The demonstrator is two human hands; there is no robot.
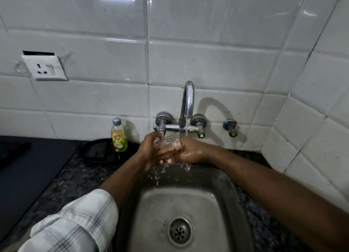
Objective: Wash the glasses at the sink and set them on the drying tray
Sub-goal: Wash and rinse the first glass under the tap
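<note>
So the fingers (166, 160) of both hands are curled around one clear glass (170, 143), pinching it from either side. The left hand (149, 149) wraps the side nearer the soap bottle, and it looks like a finger or thumb is working at the rim, though I can't really tell through all the water. The right hand (190, 150) cups the other side, wet and shiny. The glass sits tilted, mouth angled up toward the wall, just under the tap (188, 100), high over the back edge of the sink (222, 178).

Water is running out of the spout, hitting the glass and the right hand, then dripping down into the basin. No foam that I can make out, so my guess is this is the rinse part of the wash, not the scrubbing.

Around it: a yellow-green dish soap bottle (119, 136) stands on the dark surface (62, 178) just left of the hands, with a dark round thing behind it that might be the drying tray, honestly can't say for sure.

Next move, as I see it: turn the glass to flush the inside, tip the water out, then carry it off with a firm grip since wet glass is slippery. Only one glass in view.
</note>
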